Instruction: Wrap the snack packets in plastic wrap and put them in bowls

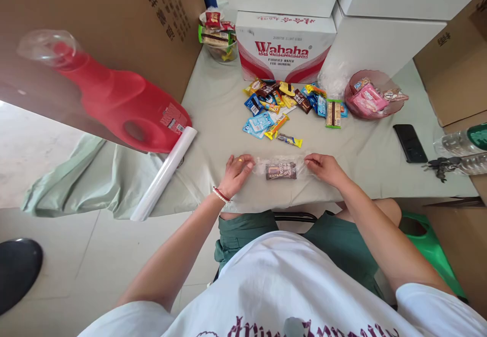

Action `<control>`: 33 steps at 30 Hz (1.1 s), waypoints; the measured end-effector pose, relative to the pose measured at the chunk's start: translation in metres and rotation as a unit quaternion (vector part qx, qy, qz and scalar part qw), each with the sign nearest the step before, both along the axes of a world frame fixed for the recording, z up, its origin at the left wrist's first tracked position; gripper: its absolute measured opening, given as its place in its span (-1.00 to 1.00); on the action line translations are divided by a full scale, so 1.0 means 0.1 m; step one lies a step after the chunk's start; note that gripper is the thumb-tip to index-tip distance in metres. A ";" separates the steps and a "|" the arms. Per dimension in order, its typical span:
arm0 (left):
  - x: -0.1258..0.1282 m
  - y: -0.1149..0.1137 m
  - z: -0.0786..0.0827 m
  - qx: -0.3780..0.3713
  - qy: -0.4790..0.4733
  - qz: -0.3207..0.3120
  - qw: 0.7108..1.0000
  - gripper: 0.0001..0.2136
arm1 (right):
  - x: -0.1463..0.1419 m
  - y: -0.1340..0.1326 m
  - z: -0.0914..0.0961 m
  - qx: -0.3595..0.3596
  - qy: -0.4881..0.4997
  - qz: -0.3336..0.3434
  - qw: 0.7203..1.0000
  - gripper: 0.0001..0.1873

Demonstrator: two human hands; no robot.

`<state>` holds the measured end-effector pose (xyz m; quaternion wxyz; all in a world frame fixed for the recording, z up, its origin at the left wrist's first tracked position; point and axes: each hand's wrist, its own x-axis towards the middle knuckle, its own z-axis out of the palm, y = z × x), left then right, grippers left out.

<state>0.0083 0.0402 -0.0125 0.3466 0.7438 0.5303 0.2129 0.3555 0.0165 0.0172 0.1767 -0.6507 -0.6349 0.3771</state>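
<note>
A brown snack packet point(280, 171) lies on the cloth-covered table near its front edge, inside a strip of clear plastic film point(261, 167). My left hand point(236, 174) is closed on the film's left end, thumb against fingers. At the opposite end, my right hand point(324, 168) pinches the film between thumb and fingertips. The film stretches between both hands, with the packet roughly midway. Just beyond, a pile of small wrapped snacks point(279, 98) in brown, blue and yellow is spread out.
On the left are a red bottle point(125, 103) and a white roll of film point(164, 174). A Wahaba carton point(285, 47) stands behind the pile. A snack-filled bowl point(220, 53) is at back left, a pink bowl point(361, 111), phone point(410, 143) and plastic bottles point(462, 141) at right.
</note>
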 end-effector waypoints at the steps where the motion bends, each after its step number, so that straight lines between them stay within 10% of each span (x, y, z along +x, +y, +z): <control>1: -0.03 0.00 0.00 -0.006 -0.002 -0.024 1.000 -0.67 | 0.01 0.04 0.00 -0.017 -0.013 0.014 1.000 -0.53; 7: -0.03 -0.05 -0.06 0.008 0.021 -0.025 0.999 -0.73 | 0.10 0.27 0.19 0.040 -0.106 0.022 0.993 -0.63; 13: 0.16 0.01 -0.12 0.032 0.018 0.075 0.996 -0.84 | -0.04 0.44 0.43 0.143 -0.204 0.227 0.942 -0.25; 18: 0.15 0.03 -0.17 0.049 -0.003 0.090 0.995 -0.82 | -0.22 0.66 0.40 0.131 -0.161 0.296 0.932 -0.70; 28: 0.21 -0.02 -0.07 0.207 0.109 0.264 0.936 -0.64 | -0.23 1.03 0.18 -0.066 -0.160 0.029 0.984 -0.74; 33: 0.26 -0.38 0.06 0.202 0.149 0.089 0.964 -0.79 | -0.18 1.00 0.14 -0.027 -0.200 0.045 0.978 -0.72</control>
